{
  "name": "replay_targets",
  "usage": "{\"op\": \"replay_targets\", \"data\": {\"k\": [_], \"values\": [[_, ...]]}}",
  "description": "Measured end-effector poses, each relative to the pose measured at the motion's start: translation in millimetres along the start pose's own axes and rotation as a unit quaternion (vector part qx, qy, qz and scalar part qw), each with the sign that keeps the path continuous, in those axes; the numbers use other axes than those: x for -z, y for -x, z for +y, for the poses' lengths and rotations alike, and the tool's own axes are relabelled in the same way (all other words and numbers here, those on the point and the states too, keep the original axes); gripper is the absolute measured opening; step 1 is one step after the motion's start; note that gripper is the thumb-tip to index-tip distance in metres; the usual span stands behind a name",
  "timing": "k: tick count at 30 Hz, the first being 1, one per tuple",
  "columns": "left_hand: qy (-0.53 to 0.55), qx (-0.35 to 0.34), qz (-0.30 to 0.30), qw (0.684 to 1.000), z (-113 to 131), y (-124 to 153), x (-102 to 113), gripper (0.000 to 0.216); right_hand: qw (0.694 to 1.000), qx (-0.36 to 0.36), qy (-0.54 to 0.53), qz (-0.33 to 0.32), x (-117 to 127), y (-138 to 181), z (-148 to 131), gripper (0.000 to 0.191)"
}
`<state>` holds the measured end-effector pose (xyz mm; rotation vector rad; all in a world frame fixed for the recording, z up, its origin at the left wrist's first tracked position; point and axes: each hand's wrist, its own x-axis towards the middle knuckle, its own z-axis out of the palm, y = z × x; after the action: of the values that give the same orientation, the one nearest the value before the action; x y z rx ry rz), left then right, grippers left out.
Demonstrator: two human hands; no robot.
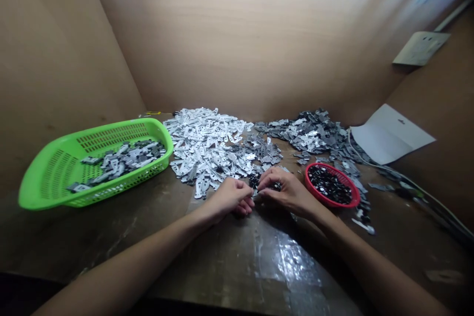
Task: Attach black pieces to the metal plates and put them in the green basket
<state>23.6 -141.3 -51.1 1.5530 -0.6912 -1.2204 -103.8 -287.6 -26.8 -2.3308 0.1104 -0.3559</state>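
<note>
My left hand (232, 196) is closed at the middle of the table, thumb and fingers pinched together. Close against it on the right, my right hand (279, 188) bends its thumb and fingers toward the same spot. Whatever small piece lies between the fingertips is too small and too covered to name. Just beyond the fingers is a little cluster of small black parts (254, 179). Behind the hands spreads a heap of flat silvery-white metal pieces (207, 145), and darker grey metal plates (318, 131) are piled to its right.
A green plastic basket (44, 200) at the left holds assembled-looking metal pieces. Right of my hands, a red basket (356, 196) contains small black parts. A white card (388, 133) leans by a cable at the right. A socket box (421, 48) is on the wall.
</note>
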Motion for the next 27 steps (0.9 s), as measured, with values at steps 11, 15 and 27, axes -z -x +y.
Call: {"op": "replay_targets", "data": {"k": [11,15,27], "values": [[0.000,-0.012,0.002,1.000,-4.2,-1.6,2.2,0.024,0.998,0.036,0.054,-0.015,-5.3,0.8,4.5,0.009],[0.004,-0.010,0.005,1.000,-4.2,-2.0,1.5,0.025,0.999,0.024,0.044,0.005,0.3,0.3,2.5,0.012],[-0.020,-0.014,-0.009,1.000,-10.9,-6.4,-0.8,0.022,0.984,-0.109,0.094,0.104,25.5,-37.1,29.0,0.029]]}}
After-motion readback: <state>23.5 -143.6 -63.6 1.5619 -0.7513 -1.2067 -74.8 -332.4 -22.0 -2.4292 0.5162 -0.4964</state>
